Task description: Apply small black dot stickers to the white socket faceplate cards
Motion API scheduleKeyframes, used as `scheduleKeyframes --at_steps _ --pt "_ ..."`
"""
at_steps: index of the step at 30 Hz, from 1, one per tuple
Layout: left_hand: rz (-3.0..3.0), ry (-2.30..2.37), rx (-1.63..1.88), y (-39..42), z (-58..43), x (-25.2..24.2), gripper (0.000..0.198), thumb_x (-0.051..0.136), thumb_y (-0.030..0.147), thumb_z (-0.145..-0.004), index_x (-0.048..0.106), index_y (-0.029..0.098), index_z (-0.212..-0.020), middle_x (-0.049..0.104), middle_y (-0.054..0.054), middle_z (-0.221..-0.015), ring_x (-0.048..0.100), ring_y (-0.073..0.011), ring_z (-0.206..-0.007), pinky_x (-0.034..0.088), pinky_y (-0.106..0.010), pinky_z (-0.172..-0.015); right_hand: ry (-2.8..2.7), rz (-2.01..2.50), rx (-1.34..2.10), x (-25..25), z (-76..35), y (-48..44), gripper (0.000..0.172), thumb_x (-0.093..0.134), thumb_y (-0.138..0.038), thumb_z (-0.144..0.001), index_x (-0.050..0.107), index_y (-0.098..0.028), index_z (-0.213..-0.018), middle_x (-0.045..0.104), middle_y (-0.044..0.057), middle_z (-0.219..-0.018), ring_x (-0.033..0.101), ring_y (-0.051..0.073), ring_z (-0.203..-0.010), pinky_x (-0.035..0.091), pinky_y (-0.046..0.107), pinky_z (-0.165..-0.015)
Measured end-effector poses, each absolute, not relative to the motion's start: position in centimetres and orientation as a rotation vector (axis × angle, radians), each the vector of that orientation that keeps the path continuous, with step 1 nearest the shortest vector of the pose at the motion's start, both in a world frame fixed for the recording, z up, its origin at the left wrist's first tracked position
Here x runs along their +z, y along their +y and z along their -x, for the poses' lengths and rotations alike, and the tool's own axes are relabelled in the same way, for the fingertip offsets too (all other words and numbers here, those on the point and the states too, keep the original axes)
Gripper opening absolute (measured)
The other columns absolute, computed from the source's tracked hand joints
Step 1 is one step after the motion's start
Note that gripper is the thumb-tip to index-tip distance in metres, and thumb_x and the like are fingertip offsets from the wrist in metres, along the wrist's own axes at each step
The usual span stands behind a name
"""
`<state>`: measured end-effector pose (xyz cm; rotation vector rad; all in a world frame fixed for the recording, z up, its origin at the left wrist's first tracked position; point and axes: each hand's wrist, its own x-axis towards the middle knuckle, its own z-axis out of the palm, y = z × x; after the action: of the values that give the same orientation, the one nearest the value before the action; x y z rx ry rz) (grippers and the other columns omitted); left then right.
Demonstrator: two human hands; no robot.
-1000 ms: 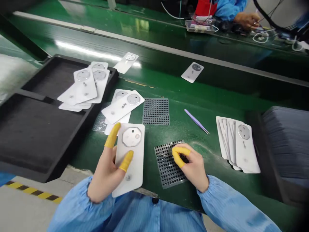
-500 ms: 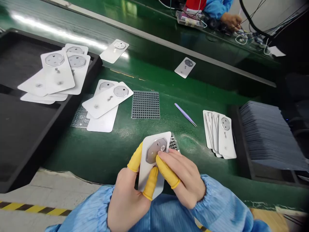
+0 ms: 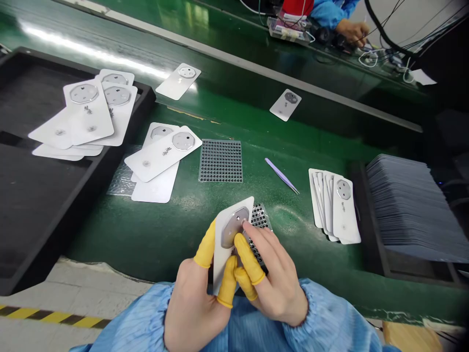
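My left hand (image 3: 201,293), with yellow finger cots on its thumb and a finger, is closed round a white phone back cover (image 3: 222,264). The cover stands tilted and carries a grey octagonal camera plate (image 3: 230,232). My right hand (image 3: 273,276) is closed against the cover's right side. Its bare fingertip touches the plate's right edge, and two yellow-cotted fingers sit just below; anything tiny under these fingertips is hidden. Behind the cover lies a sheet of black dots (image 3: 261,217), partly covered by my right hand.
Another dotted sheet (image 3: 221,161) and purple tweezers (image 3: 280,174) lie ahead. White covers rest in a pile (image 3: 156,190), on the black tray (image 3: 22,215) and in a fanned stack (image 3: 343,215). A rack of grey sheets (image 3: 406,195) stands right. A co-worker's hand (image 3: 353,33) is at the back.
The held cover has turned more edge-on. My right hand has shifted slightly left and down, showing a second yellow-cotted finger and more of the dotted sheet behind.
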<state>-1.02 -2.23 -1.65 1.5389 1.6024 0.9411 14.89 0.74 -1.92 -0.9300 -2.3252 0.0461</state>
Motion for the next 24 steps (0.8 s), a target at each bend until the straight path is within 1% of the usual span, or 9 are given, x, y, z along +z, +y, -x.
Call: scheduleKeyframes --at_steps 4,7,10,13,16,18,19,22,24 --pt "-1.421 1.486 0.918 -2.3 1.2 -1.9 0.065 0.059 0.013 -0.075 0.042 0.022 -0.137 0.073 -0.008 -0.099 0.070 -0.0220 -0.074 0.058 -0.029 -0.063 -2.431 1.026 0.156 -1.8 -14.6 0.1 0.035 0.042 -0.017 -0.091 0.053 0.003 -0.117 0.038 0.032 -0.136 0.038 0.041 -0.129 0.049 0.055 -0.094" --pt "-1.301 1.478 0.961 -2.5 1.1 -2.4 0.064 0.065 0.013 -0.073 0.047 0.022 -0.133 0.072 -0.009 -0.104 0.071 -0.0251 -0.082 0.059 -0.030 -0.067 -2.429 0.987 0.317 -2.4 -14.6 0.1 0.041 0.042 -0.017 -0.091 0.046 0.004 -0.125 0.028 0.031 -0.142 0.030 0.041 -0.133 0.046 0.054 -0.099" --pt "-1.146 1.384 1.048 -2.0 0.6 -2.7 0.060 0.067 0.013 -0.074 0.049 0.022 -0.131 0.071 -0.009 -0.109 0.070 -0.0261 -0.089 0.060 -0.029 -0.068 -2.304 0.958 0.461 -3.3 -14.9 0.6 0.046 0.039 -0.019 -0.092 0.038 -0.004 -0.135 0.024 0.024 -0.146 0.029 0.036 -0.135 0.042 0.055 -0.103" --pt "-0.929 1.240 1.159 -0.6 0.5 -2.6 0.058 0.067 0.019 -0.078 0.047 0.022 -0.133 0.071 -0.009 -0.108 0.072 -0.0238 -0.085 0.061 -0.027 -0.066 -2.129 0.987 0.613 -3.8 -15.7 1.2 0.047 0.037 -0.020 -0.093 0.034 -0.017 -0.140 0.031 0.016 -0.146 0.037 0.029 -0.133 0.041 0.052 -0.105" --pt "-0.745 1.285 1.330 0.9 1.8 -2.1 0.080 0.069 0.019 -0.078 0.027 0.032 -0.144 0.069 -0.007 -0.115 0.072 -0.0230 -0.088 0.061 -0.028 -0.067 -2.019 1.237 0.592 -4.3 -16.8 1.3 0.052 0.046 -0.022 -0.092 0.031 -0.020 -0.142 0.039 0.015 -0.142 0.039 0.028 -0.132 0.039 0.054 -0.105" --pt "-0.721 1.367 1.458 1.4 3.5 -2.1 0.099 0.074 0.016 -0.074 0.012 0.041 -0.146 0.064 -0.003 -0.126 0.067 -0.0250 -0.103 0.061 -0.032 -0.075 -2.048 1.491 0.429 -5.0 -17.5 1.1 0.057 0.056 -0.029 -0.088 0.034 -0.018 -0.140 0.038 0.018 -0.143 0.033 0.035 -0.135 0.032 0.064 -0.105" --pt "-0.736 1.403 1.516 1.6 4.5 -2.1 0.102 0.075 0.016 -0.072 0.010 0.043 -0.146 0.060 -0.002 -0.131 0.062 -0.0265 -0.112 0.059 -0.034 -0.081 -2.095 1.590 0.361 -5.4 -17.9 1.0 0.056 0.059 -0.031 -0.087 0.038 -0.017 -0.137 0.035 0.020 -0.145 0.028 0.038 -0.137 0.028 0.068 -0.104" --pt "-0.828 1.533 1.544 1.6 6.9 -2.6 0.084 0.075 0.020 -0.072 0.033 0.034 -0.143 0.054 -0.005 -0.138 0.045 -0.0312 -0.129 0.047 -0.040 -0.100 -2.289 1.632 0.366 -6.2 -18.6 1.4 0.036 0.053 -0.021 -0.089 0.051 -0.019 -0.125 0.028 0.017 -0.150 0.020 0.037 -0.140 0.025 0.070 -0.103" --pt "-0.919 1.655 1.450 1.4 8.0 -3.1 0.067 0.073 0.022 -0.074 0.047 0.026 -0.136 0.055 -0.007 -0.137 0.045 -0.0330 -0.129 0.043 -0.042 -0.104 -2.477 1.412 0.494 -6.1 -18.9 2.7 0.034 0.048 -0.010 -0.089 0.055 -0.022 -0.120 0.033 0.013 -0.147 0.026 0.032 -0.138 0.029 0.064 -0.105"
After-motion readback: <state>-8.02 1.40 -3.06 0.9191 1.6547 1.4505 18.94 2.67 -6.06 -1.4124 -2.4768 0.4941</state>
